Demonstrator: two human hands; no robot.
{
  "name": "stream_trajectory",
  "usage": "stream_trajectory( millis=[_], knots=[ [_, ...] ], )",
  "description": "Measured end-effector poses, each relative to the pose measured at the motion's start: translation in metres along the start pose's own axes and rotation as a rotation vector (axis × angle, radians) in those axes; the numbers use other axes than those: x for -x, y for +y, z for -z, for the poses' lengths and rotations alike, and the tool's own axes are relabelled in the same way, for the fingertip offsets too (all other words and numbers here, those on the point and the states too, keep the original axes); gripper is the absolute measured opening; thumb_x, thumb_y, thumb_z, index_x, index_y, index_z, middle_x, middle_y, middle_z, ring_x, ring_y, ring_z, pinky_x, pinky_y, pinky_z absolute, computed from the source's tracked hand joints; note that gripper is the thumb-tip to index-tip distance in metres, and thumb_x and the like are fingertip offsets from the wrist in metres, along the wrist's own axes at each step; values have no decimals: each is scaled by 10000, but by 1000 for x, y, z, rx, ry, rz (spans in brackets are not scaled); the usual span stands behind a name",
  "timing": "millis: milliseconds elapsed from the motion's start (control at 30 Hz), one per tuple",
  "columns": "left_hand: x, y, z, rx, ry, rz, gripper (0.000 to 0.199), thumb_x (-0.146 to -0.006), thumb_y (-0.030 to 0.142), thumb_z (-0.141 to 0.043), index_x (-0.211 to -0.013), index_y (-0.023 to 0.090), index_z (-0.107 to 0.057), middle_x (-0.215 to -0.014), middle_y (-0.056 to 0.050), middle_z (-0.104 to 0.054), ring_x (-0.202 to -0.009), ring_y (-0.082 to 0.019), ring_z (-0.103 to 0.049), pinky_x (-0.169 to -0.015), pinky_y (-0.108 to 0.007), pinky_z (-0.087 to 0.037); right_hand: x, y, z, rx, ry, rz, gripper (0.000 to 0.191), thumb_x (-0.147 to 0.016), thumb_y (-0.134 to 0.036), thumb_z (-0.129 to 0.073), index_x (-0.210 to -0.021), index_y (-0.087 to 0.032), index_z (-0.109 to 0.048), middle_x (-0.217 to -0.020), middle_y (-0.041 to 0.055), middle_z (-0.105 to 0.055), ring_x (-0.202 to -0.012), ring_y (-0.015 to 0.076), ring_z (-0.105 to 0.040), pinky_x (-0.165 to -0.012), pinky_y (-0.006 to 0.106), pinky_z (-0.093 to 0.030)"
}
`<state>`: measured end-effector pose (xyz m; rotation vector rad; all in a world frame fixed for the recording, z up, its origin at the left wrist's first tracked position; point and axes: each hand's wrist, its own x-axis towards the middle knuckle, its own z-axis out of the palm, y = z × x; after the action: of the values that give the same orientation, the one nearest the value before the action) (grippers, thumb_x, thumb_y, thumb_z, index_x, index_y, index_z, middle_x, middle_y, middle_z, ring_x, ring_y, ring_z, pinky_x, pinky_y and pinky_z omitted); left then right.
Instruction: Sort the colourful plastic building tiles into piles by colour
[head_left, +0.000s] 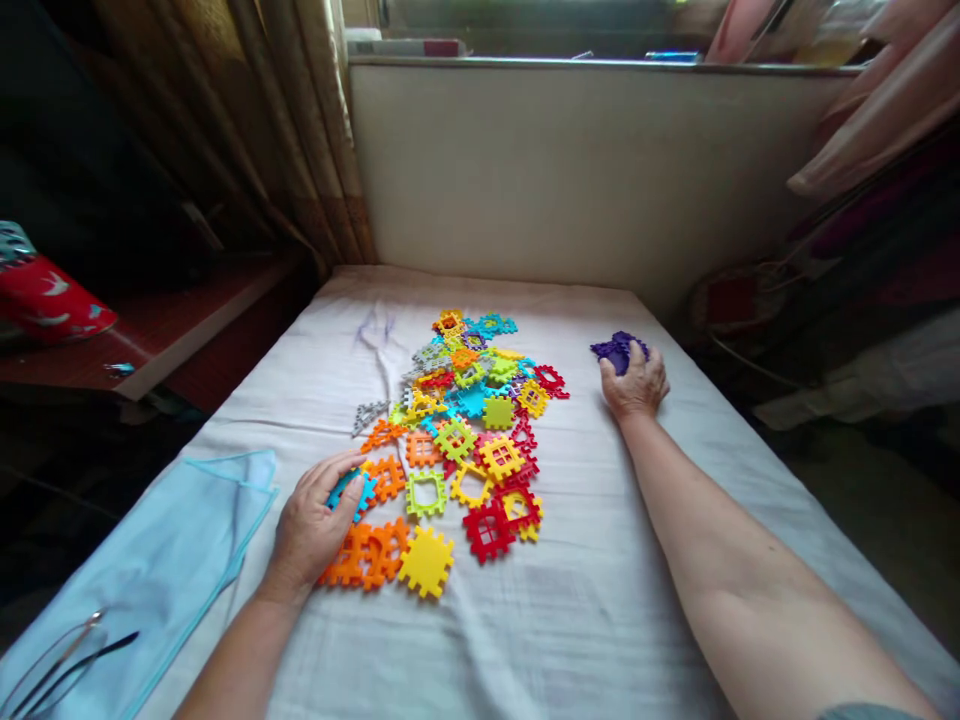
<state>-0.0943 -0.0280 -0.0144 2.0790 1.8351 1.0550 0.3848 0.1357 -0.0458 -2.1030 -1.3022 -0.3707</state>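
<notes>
Many notched plastic tiles in several colours lie in a loose heap on the white sheet (585, 620). My left hand (319, 515) is closed on a blue tile (358, 494) at the heap's near left, above orange tiles (367, 555). Beside those lies a solid yellow tile (427, 562). Off to the right, apart from the heap, my right hand (636, 385) has its fingers around purple tiles (619, 350); its fingertips are partly hidden. Red tiles (489, 530) lie at the heap's near right, and a green frame tile (426, 493) sits near the middle.
A light blue cloth (172, 540) with eyeglasses (75, 650) on it lies at the left. A red container (56, 300) rests on a brown wooden surface (180, 330). Curtains hang behind at the left, fabric at the right. A pale wall (585, 170) stands beyond the sheet.
</notes>
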Motion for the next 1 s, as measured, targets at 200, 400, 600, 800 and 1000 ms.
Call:
stream_trajectory(
  millis=[200, 400, 600, 800, 1000],
  knots=[
    [3, 0, -3, -66, 84, -57, 389, -897, 456, -427, -1098, 212, -654, -1212, -94, -675, -1170, -241, -598, -1078, -408, -429, 68, -20, 37, -182, -97, -83, 628, -850, -426, -454, -1404, -131, -441, -1359, 221, -481, -1282, 341, -448, -1047, 512, -398],
    [8, 14, -24, -167, 62, 32, 446, -866, 433, -491, -1216, 183, -608, -1331, -151, -609, -1255, -312, -534, -1098, -495, -367, 138, -48, 78, -391, -229, -75, 576, -808, -378, -482, -1325, -128, -535, -1286, 186, -599, -1149, 281, -583, -1021, 435, -451],
    [-6, 32, -46, 153, 251, 125, 347, -853, 381, -509, -1100, 179, -647, -1206, -147, -670, -1168, -273, -598, -1064, -433, -423, 207, -75, 122, -558, -337, 125, 424, -825, -379, -498, -1179, -203, -651, -1213, 112, -670, -1105, 243, -612, -988, 413, -481],
    [9, 17, -35, 303, 413, 218, 385, -932, 369, -358, -1144, 159, -602, -1168, -126, -673, -1101, -198, -627, -978, -335, -486, 246, -96, 157, -392, -376, 537, 481, -786, -329, -643, -1259, -245, -637, -1434, 89, -528, -1351, 290, -410, -1114, 471, -327],
    [37, 6, -17, 348, 404, 241, 362, -889, 375, -432, -1112, 172, -630, -1039, -86, -713, -959, -187, -667, -872, -305, -530, 245, -104, 161, -312, -417, 695, 356, -862, -348, -611, -1209, -290, -668, -1322, 67, -617, -1308, 285, -438, -1090, 478, -311]
  ],
)
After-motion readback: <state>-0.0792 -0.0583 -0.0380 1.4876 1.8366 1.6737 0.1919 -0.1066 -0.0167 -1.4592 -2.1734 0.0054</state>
